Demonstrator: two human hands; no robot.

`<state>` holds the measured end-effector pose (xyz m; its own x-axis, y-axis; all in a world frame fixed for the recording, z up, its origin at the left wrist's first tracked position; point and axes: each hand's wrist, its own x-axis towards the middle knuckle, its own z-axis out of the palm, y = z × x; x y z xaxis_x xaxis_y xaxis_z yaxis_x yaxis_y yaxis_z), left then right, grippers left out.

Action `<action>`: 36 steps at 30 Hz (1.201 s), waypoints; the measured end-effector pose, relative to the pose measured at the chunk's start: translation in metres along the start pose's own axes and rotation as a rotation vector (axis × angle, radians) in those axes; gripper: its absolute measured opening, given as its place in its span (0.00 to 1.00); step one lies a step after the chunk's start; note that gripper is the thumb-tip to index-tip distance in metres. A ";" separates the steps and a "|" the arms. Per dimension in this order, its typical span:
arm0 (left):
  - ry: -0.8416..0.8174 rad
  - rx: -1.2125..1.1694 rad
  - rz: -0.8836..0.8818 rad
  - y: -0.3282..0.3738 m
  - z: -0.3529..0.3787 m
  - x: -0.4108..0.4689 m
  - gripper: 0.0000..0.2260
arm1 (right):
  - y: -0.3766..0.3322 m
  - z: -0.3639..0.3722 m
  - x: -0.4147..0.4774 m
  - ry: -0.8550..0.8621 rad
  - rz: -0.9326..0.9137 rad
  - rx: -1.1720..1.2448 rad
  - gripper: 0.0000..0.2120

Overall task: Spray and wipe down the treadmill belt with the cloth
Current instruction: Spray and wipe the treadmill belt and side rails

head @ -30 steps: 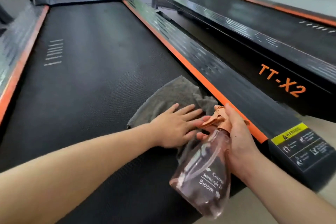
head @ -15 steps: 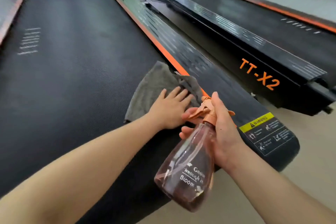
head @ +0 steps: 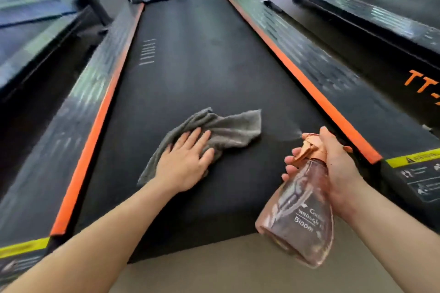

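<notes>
The left fingers (head: 192, 140) lie straight and slightly spread, flat on the grey cloth (head: 233, 129). The left hand (head: 184, 169) presses palm-down on the cloth's near part. The cloth is rumpled and lies on the treadmill belt (head: 202, 66), about midway across its width and toward the rear end. Its far corner reaches to the right beyond the hand.

The right fingers (head: 289, 165) are curled round the copper-coloured trigger head of the spray bottle (head: 300, 216). The right hand (head: 340, 173) grips the neck, with one finger over the top of the head. The bottle is clear pink plastic with white lettering. It is tilted, with the nozzle pointing left toward the cloth and the base hanging over the belt's rear edge. A faint pale mist shows just off the nozzle, between bottle and cloth. The two hands are apart.

The belt is black, with a column of short white dashes (head: 147, 52) on its far left part. An orange strip (head: 309, 85) runs along each side, with a dark side rail (head: 333, 74) beyond it. A yellow warning label (head: 414, 158) sits at the rear of the right rail. A beige floor (head: 214, 273) lies below the belt's end. A second treadmill (head: 392, 14) with orange lettering stands to the right.
</notes>
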<state>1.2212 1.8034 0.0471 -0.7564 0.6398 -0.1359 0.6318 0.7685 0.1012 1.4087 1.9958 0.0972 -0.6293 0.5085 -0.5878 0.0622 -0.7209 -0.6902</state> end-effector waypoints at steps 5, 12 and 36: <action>0.015 -0.073 -0.508 -0.100 -0.007 -0.042 0.27 | 0.019 0.015 0.003 -0.141 0.075 -0.116 0.31; -0.014 -0.027 -0.194 -0.031 0.010 -0.089 0.30 | 0.021 0.012 -0.007 -0.263 0.085 -0.300 0.32; -0.001 0.023 -0.163 0.012 0.006 -0.010 0.28 | 0.026 0.016 -0.027 -0.264 -0.039 -0.402 0.30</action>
<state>1.2374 1.8064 0.0434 -0.8488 0.5069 -0.1501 0.5047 0.8615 0.0551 1.4147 1.9552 0.1019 -0.8091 0.3567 -0.4670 0.2966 -0.4381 -0.8486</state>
